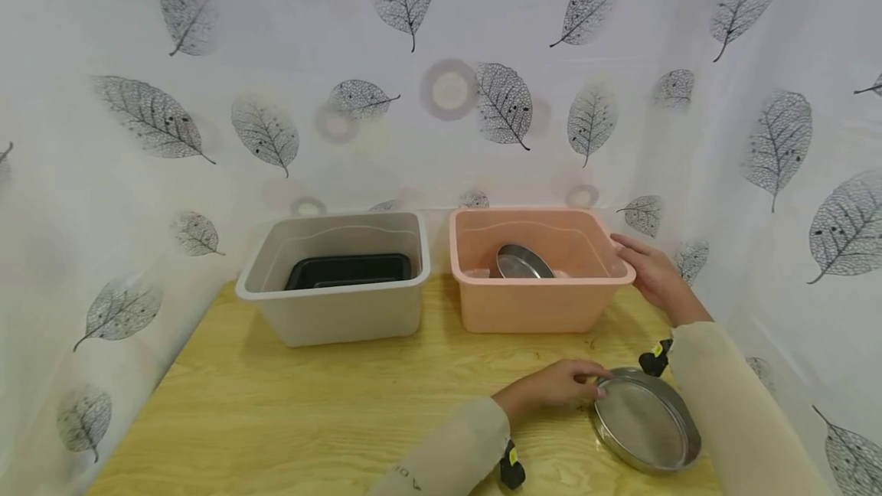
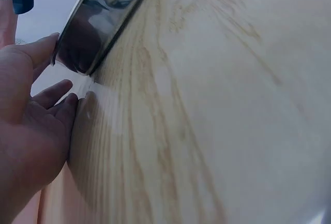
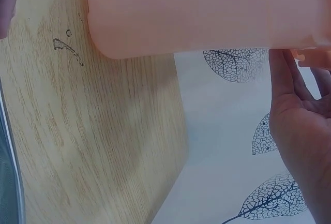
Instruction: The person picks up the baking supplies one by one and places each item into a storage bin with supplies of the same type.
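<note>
A round, shallow metal pan (image 1: 644, 423) lies on the table at the front right. My left hand (image 1: 561, 385) is at its left rim, thumb and forefinger touching the edge. In the left wrist view, the pan (image 2: 85, 40) shows its shiny side wall, and the left hand's (image 2: 36, 115) other fingers are spread loosely below the rim. My right hand (image 1: 654, 274) touches the right end of the pink basin (image 1: 530, 305). Seen from the right wrist, the right hand (image 3: 300, 110) has straight fingers reaching up to the basin's rim, their tips hidden.
Inside the pink basin leans a smaller round metal pan (image 1: 522, 262). To its left stands a grey basin (image 1: 344, 316) holding a black rectangular baking pan (image 1: 351, 268). Both basins sit at the back of the wooden table (image 1: 331, 412), against a leaf-printed curtain (image 1: 441, 167).
</note>
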A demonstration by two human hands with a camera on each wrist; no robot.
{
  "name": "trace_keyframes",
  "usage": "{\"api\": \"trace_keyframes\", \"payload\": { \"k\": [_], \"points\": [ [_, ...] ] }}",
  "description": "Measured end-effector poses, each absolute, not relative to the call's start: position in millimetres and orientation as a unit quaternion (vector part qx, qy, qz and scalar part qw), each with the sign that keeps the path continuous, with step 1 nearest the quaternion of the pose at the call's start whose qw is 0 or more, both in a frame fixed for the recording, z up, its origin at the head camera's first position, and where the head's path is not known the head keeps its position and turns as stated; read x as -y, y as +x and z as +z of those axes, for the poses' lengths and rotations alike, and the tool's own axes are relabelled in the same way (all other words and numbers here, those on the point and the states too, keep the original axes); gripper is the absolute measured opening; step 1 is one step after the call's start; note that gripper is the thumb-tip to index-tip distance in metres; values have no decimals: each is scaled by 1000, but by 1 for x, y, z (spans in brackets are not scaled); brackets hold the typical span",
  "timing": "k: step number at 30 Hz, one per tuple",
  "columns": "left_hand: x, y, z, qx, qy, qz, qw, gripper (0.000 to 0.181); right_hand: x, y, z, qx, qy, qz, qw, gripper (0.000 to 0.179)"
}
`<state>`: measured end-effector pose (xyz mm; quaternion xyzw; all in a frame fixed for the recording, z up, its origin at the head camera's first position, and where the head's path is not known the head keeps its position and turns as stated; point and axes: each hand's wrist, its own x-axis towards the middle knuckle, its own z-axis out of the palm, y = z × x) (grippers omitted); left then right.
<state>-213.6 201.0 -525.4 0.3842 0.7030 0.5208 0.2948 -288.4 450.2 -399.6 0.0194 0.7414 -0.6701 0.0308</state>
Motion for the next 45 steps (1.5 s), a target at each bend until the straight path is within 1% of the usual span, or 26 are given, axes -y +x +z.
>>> {"api": "trace_keyframes", "payload": {
  "k": [7, 12, 20, 28, 36, 43, 45],
  "points": [
    [-199, -212, -525, -716, 406, 483, 300, 33, -449, -289, -401, -747, 36, -663, 37, 70],
    [-198, -213, -526, -714, 385, 495, 313, 34, -448, -289, -399, -743, 40, -667, 42, 69],
    [-195, -215, -525, -690, 385, 516, 331, 38, -448, -289, -402, -729, 36, -683, 32, 69],
    [-187, -220, -520, -714, 400, 488, 302, 40, -448, -288, -400, -729, 32, -683, 28, 69],
    [-176, -226, -511, -715, 403, 492, 289, 42, -439, -280, -385, -727, 42, -684, 46, 70],
    [-166, -226, -506, -708, 374, 515, 306, 42, -444, -285, -394, -723, 40, -688, 41, 68],
    [-161, -227, -505, -714, 372, 513, 299, 41, -446, -286, -399, -723, 33, -689, 36, 68]
  ]
}}
